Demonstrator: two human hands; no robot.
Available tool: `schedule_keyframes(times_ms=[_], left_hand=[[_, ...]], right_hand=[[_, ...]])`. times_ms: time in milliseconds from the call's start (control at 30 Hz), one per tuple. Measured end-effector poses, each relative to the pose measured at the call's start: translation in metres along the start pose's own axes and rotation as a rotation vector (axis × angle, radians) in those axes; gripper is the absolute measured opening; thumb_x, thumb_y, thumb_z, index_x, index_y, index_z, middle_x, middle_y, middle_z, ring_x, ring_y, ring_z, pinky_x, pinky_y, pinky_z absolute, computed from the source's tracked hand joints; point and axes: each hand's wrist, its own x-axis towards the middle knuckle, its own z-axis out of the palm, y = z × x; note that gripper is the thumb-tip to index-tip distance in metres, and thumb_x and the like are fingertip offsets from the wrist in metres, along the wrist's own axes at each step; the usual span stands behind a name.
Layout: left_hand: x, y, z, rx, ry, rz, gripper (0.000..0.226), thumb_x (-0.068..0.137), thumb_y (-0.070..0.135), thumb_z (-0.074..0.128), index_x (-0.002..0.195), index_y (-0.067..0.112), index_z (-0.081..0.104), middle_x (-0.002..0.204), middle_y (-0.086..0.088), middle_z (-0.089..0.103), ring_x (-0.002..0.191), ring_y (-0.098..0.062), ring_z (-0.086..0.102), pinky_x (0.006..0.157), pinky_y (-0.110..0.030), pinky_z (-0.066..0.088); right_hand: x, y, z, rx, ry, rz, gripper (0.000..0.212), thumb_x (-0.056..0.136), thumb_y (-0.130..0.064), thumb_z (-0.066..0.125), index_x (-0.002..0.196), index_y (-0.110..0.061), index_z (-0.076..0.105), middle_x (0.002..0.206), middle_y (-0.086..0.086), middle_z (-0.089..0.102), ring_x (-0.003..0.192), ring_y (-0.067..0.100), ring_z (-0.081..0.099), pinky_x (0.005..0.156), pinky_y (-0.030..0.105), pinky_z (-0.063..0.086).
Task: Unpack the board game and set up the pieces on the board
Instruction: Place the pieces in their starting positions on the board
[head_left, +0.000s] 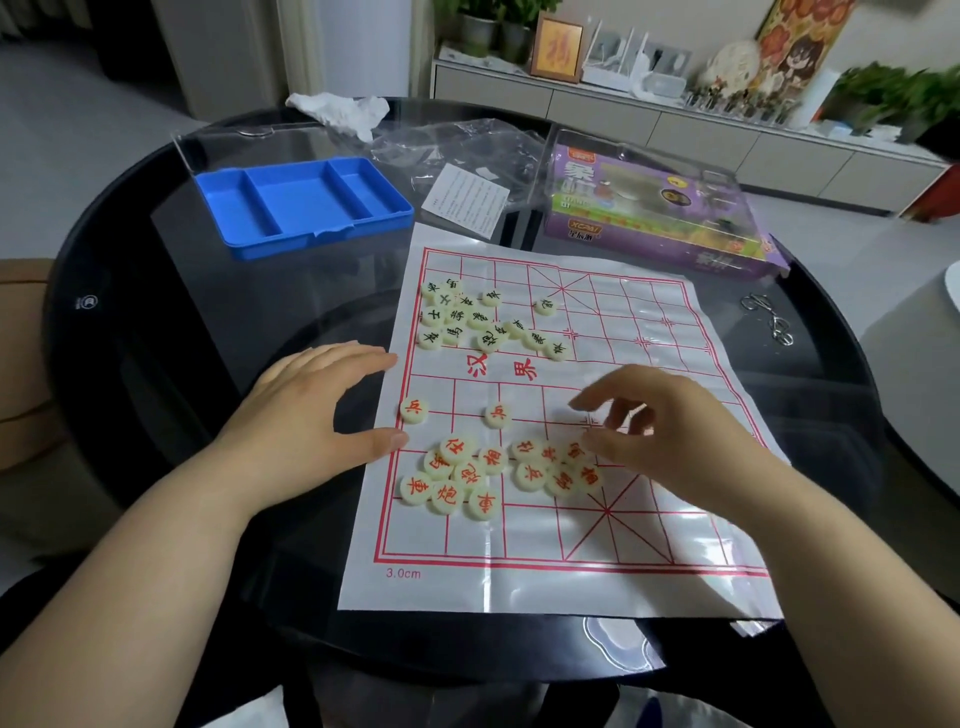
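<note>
Left hand (306, 415) lies flat on the table (156, 312) at the left edge of the xiangqi board sheet (649, 545). Its fingers are straight and spread from the thumb, with the thumb tip and fingertips just touching the sheet's left margin; it holds nothing. Right hand (670, 431) hovers over the near-right part of the sheet with fingers loosely curled and motion-blurred. Cannot tell if it pinches a piece. The hands are well apart.

Red-lettered pieces sit on the near half of the sheet. One heap (452, 478) is near the near-left corner of the grid, some pieces overlapping. A second heap (550, 467) is just beside the right hand's fingers and partly hidden by them. Two single red soldier pieces stand apart on a grid line above the heaps, one (414, 409) on the left border line and one (497, 414) further in.

Black-lettered pieces (457, 317) are bunched on the far-left part of the sheet, a few trailing toward its middle.

Beyond the sheet:
- Blue three-compartment tray (322, 241), far left.
- Printed leaflet (465, 200), touching the sheet's far edge.
- Purple game box (654, 218), far right.
- Clear plastic wrap (452, 140), behind the leaflet.
- Crumpled white tissue (337, 111), at the table's far edge.
- Metal wire puzzle (769, 317), near the table's right edge.
</note>
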Motion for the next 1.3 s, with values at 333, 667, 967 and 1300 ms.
schedule_keyframes(times_ms=[333, 667, 967, 1300], left_hand=[[-0.001, 0.003, -0.001, -0.014, 0.021, -0.020, 0.070, 0.074, 0.043, 0.066, 0.135, 0.036, 0.034, 0.145, 0.011, 0.031, 0.136, -0.012, 0.021, 0.112, -0.034, 0.013], [-0.001, 0.005, -0.002, 0.004, 0.024, -0.027, 0.069, 0.074, 0.043, 0.066, 0.135, 0.035, 0.034, 0.146, 0.009, 0.030, 0.137, -0.012, 0.020, 0.112, -0.032, 0.011], [-0.001, 0.008, -0.002, 0.006, 0.016, -0.051, 0.069, 0.075, 0.043, 0.066, 0.135, 0.034, 0.035, 0.146, 0.009, 0.029, 0.137, -0.013, 0.020, 0.113, -0.036, 0.012], [-0.002, 0.010, -0.003, 0.005, 0.011, -0.063, 0.068, 0.075, 0.041, 0.066, 0.135, 0.034, 0.035, 0.145, 0.009, 0.031, 0.136, -0.014, 0.021, 0.112, -0.037, 0.013]], right_hand=[[-0.005, -0.004, 0.030, -0.047, 0.002, -0.115, 0.035, 0.082, -0.026, 0.063, 0.116, -0.025, 0.057, 0.106, -0.017, 0.039, 0.103, 0.002, 0.035, 0.084, 0.013, 0.028], [-0.016, -0.002, 0.036, -0.012, 0.034, -0.121, 0.026, 0.082, -0.019, 0.063, 0.108, -0.022, 0.062, 0.098, -0.015, 0.047, 0.091, 0.002, 0.044, 0.072, 0.001, 0.035], [-0.005, -0.009, 0.037, -0.009, 0.056, -0.083, 0.025, 0.086, -0.016, 0.058, 0.110, -0.023, 0.061, 0.074, -0.022, 0.038, 0.072, -0.007, 0.038, 0.063, 0.003, 0.033], [-0.010, -0.006, 0.018, 0.060, 0.151, -0.107, 0.023, 0.083, -0.011, 0.061, 0.092, -0.032, 0.057, 0.082, -0.027, 0.043, 0.076, -0.018, 0.045, 0.065, 0.000, 0.037]])
